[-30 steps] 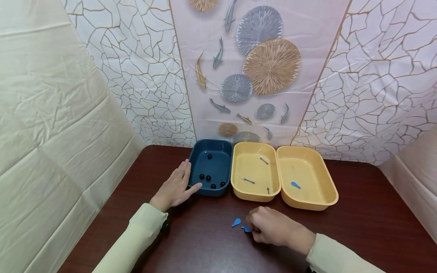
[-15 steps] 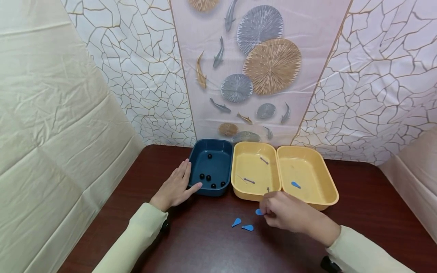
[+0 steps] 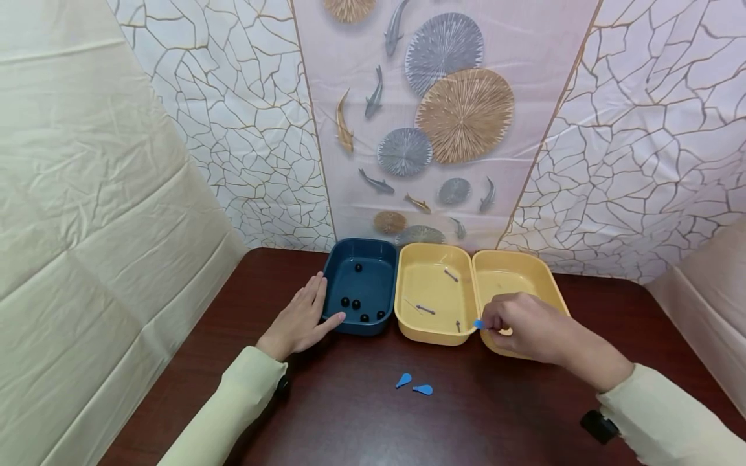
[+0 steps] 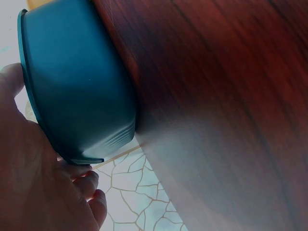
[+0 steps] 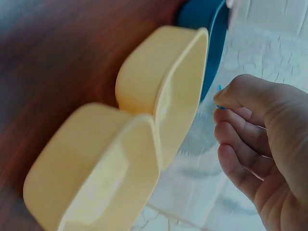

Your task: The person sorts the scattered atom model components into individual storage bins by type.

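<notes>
My right hand (image 3: 533, 323) pinches a small flat blue drop-shaped piece (image 3: 478, 323) between thumb and forefinger, above the front of the right yellow tray (image 3: 556, 285). In the right wrist view, a sliver of the blue piece (image 5: 220, 87) shows at the fingertips. Under the hand, a bit of another blue piece (image 3: 506, 332) peeks out inside that tray. My left hand (image 3: 296, 318) rests with straight fingers along the left rim of the dark blue tray (image 3: 359, 329), thumb over its front corner. Two matching blue pieces, one left (image 3: 403, 380) and one right (image 3: 423, 389), lie on the table.
Several black balls (image 3: 355, 304) sit in the dark blue tray. The middle yellow tray (image 3: 437, 338) holds three small purplish bars (image 3: 425, 309). All three trays stand side by side at the back of the dark wooden table (image 3: 350, 421), before a patterned cloth (image 3: 408, 213).
My right hand has lifted one blue piece off the table and carried it right and away from me, over the right yellow tray. My left hand has stayed in place.
</notes>
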### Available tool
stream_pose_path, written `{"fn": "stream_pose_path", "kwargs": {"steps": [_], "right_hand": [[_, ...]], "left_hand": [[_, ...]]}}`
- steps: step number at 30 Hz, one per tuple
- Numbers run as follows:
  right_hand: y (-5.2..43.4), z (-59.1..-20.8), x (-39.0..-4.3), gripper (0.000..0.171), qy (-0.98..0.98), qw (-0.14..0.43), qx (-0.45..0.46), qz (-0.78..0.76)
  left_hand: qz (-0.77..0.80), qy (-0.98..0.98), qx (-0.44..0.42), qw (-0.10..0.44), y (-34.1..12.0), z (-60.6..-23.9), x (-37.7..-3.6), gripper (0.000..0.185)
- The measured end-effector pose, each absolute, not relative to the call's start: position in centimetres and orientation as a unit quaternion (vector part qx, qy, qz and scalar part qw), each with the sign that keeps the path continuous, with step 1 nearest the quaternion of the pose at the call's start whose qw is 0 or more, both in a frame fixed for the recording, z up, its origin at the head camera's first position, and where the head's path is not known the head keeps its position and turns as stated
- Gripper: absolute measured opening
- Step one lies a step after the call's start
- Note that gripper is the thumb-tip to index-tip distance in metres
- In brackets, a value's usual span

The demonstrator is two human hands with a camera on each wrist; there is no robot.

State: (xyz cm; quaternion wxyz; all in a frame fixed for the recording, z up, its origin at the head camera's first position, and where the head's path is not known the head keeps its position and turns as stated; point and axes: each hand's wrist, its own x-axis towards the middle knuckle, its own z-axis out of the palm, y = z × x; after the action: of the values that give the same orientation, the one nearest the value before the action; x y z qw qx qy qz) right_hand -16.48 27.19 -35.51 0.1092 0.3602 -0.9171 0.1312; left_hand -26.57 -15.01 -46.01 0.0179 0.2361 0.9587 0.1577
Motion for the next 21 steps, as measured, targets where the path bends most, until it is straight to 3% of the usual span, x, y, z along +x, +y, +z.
{"fn": "stream_pose_path", "kwargs": {"steps": [9, 21], "right_hand": [[30.2, -36.0, -18.1, 0.036, -0.936, 0.102, 0.318, 0.110], [32.9, -39.5, -19.8, 0.027, -0.954, 0.053, 0.271, 0.118]], "left_hand": [[0.156, 0.959, 0.235, 0.022, -15.0, -46.0, -26.6, 0.098], [0.152, 0.960, 0.235, 0.023, -14.9, -45.9, -26.6, 0.098]]}}
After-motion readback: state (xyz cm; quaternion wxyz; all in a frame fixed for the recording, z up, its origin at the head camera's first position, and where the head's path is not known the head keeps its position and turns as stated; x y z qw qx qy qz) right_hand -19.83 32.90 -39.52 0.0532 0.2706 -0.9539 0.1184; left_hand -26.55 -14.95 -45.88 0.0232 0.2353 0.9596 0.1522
